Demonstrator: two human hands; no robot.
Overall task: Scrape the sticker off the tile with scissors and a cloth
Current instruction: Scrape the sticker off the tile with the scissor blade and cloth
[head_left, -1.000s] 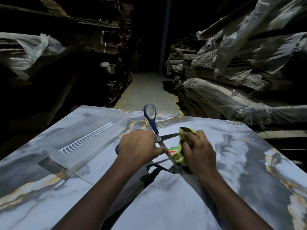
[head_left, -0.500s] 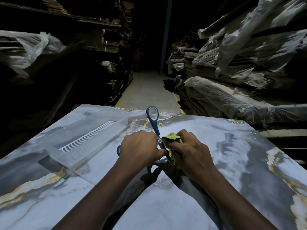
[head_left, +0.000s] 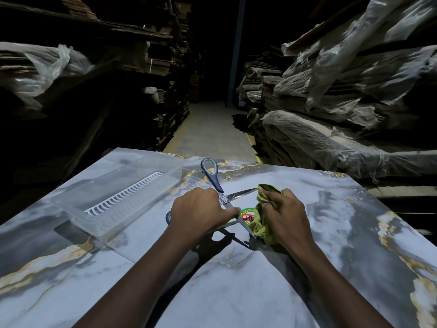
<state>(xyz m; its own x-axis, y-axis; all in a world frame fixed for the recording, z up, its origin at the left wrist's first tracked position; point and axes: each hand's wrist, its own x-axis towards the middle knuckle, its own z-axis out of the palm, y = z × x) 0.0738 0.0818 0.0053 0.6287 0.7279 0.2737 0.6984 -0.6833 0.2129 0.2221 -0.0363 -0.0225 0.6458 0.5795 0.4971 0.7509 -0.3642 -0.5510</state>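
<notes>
A glossy grey marble tile (head_left: 343, 223) with gold veins fills the lower view. A round green, red and white sticker (head_left: 247, 214) is stuck near its middle. My left hand (head_left: 201, 209) grips blue-handled scissors (head_left: 212, 176) spread wide; one blade lies across the sticker's near edge, the other points right towards the cloth. My right hand (head_left: 286, 214) bunches a yellow-green cloth (head_left: 261, 223) pressed on the tile and covering the sticker's right side. The two hands sit close together, a finger's width apart.
A clear plastic tray (head_left: 123, 197) with a white slotted insert lies on the tile at the left. Dark stacked shelves flank a narrow aisle (head_left: 212, 129) ahead. Plastic-wrapped bundles (head_left: 331, 138) pile up on the right.
My right hand with the cloth has slid right and back off the sticker, uncovering most of it. The scissors' blades are spread wide again. The left hand has hardly moved.
</notes>
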